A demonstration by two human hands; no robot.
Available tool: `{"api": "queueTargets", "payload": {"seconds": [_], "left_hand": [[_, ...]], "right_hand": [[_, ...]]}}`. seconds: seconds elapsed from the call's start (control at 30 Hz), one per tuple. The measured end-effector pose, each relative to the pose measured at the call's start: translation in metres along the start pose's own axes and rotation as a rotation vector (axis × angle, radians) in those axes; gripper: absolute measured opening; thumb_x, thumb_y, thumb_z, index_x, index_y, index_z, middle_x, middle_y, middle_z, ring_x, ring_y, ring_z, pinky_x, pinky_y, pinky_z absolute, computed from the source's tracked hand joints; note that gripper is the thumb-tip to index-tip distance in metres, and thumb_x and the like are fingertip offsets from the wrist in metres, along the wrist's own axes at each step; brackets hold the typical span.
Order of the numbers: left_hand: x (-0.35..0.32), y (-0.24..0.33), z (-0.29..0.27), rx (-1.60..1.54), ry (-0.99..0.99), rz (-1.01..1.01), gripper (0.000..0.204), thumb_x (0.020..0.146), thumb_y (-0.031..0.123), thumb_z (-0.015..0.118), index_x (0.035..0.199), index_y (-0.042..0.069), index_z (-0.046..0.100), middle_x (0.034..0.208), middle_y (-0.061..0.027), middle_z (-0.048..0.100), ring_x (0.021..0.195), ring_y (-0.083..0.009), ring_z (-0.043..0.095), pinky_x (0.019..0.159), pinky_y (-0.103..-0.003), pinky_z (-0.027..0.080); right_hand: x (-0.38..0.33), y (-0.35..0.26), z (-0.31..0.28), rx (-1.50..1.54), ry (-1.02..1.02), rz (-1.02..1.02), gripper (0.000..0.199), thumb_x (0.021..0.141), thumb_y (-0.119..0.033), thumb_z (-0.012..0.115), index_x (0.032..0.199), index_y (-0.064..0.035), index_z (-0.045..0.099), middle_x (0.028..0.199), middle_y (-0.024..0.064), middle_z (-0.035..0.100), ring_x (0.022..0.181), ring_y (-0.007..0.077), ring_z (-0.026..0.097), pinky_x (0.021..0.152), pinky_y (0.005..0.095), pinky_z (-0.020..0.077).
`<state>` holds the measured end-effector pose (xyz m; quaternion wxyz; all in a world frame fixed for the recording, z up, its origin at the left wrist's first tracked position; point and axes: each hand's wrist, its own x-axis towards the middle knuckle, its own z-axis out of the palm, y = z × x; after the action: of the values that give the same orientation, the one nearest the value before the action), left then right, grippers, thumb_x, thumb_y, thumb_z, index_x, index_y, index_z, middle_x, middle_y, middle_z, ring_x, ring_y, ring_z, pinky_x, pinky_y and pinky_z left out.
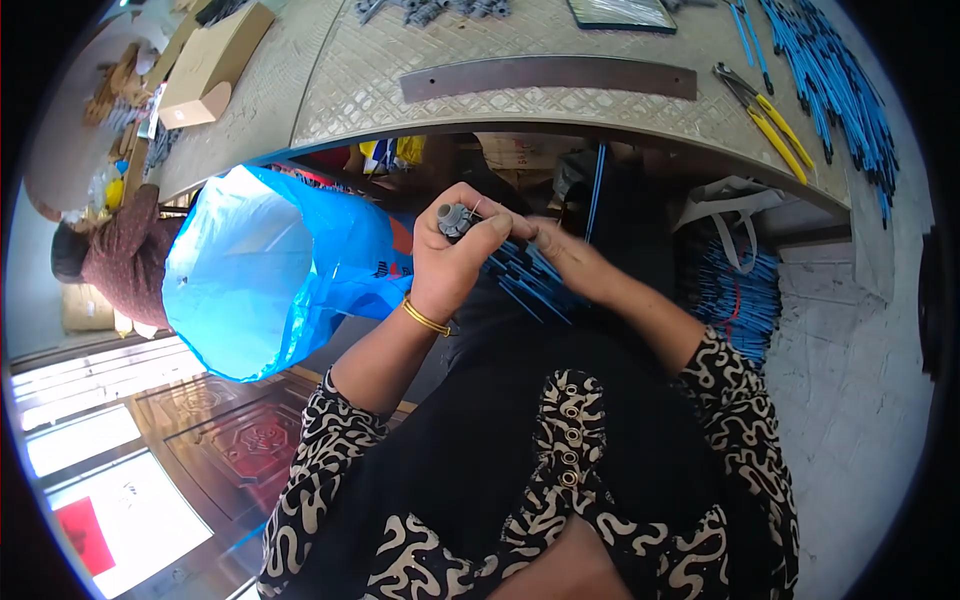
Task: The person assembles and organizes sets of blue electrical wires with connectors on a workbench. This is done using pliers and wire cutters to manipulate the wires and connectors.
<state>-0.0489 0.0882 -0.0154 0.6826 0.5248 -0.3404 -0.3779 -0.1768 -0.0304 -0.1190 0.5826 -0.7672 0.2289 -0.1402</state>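
My left hand (450,255) is closed round a small grey ribbed plastic fitting (457,220), its round end showing beside the thumb. Against its fingertips my right hand (572,262) pinches, slightly blurred; what lies between those fingers is hidden. Below both hands, a bundle of thin blue rods with black ends (527,278) rests on my dark-clad lap. To the left of my left hand stands a wide-open blue plastic bag (345,235).
The worktable (350,95) edge runs just beyond my hands. On it lie a flat brown bar (550,77), yellow-handled pliers (765,120), grey fittings (440,10), blue rods (835,85) and a cardboard box (212,65). Another person (120,255) sits far left.
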Motion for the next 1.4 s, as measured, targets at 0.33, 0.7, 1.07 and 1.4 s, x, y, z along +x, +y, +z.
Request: {"api": "queueTargets", "payload": {"seconds": [0.33,0.7,1.07,1.4], "left_hand": [[-0.001,0.047,-0.005,0.428,-0.069,0.21,0.007,0.077,-0.004,0.054,0.076,0.001,0.049,0.076,-0.0122,0.062,0.073,-0.0166,0.06,0.07,-0.028,0.049],[0.017,0.027,-0.001,0.535,-0.086,0.123,0.013,0.072,0.003,0.063,0.071,0.004,0.05,0.063,0.002,0.048,0.059,-0.003,0.041,0.051,-0.021,0.036],[0.032,0.023,-0.005,0.489,-0.125,0.083,0.015,0.072,0.006,0.066,0.072,0.003,0.051,0.057,-0.0017,0.052,0.056,-0.0036,0.044,0.049,-0.022,0.039],[0.038,0.023,-0.004,0.537,-0.062,0.062,0.015,0.073,0.007,0.065,0.071,0.004,0.05,0.062,0.002,0.049,0.06,-0.0026,0.042,0.052,-0.02,0.037]], "right_hand": [[0.009,-0.097,-0.022,-0.004,-0.049,-0.475,0.026,0.09,-0.02,0.052,0.107,-0.0008,0.054,0.096,0.014,0.057,0.084,0.023,0.057,0.073,0.0306,0.0463],[0.024,-0.117,-0.038,-0.164,0.01,-0.733,0.015,0.084,-0.007,0.058,0.097,-0.0008,0.055,0.082,0.0078,0.056,0.071,0.0176,0.054,0.064,0.0256,0.0445],[0.038,-0.112,-0.041,0.096,-0.16,-0.346,0.012,0.092,-0.013,0.048,0.089,-0.0019,0.052,0.079,0.001,0.05,0.07,0.008,0.048,0.062,0.0213,0.0402],[0.033,-0.113,-0.034,-0.049,0.047,-0.692,0.008,0.087,-0.007,0.053,0.093,-0.0009,0.053,0.096,0.0079,0.051,0.081,0.013,0.05,0.07,0.0236,0.0415]]}}
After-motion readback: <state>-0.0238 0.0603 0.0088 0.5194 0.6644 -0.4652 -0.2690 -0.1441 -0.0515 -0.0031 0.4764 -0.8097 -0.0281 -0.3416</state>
